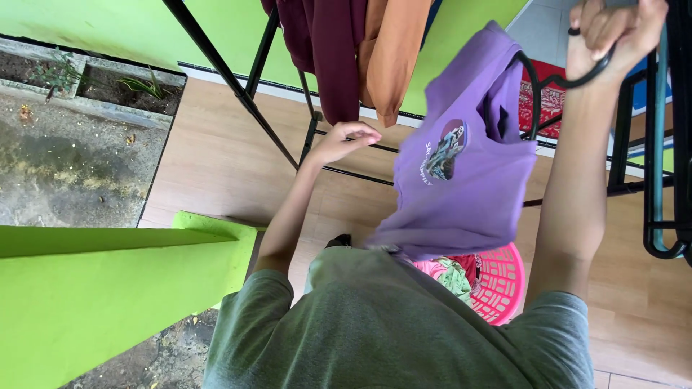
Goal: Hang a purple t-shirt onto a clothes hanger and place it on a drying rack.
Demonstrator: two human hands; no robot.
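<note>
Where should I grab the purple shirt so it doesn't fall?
Probably by the hanger's hook, from above, as the right hand does. The purple shirt hangs loose below it, so gripping the cloth could pull it off.

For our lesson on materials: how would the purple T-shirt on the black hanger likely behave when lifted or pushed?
The purple T-shirt is probably floppy: it drapes in folds from the black hanger. Likely light, since the right hand alone holds it up. A push would probably swing it.
</note>
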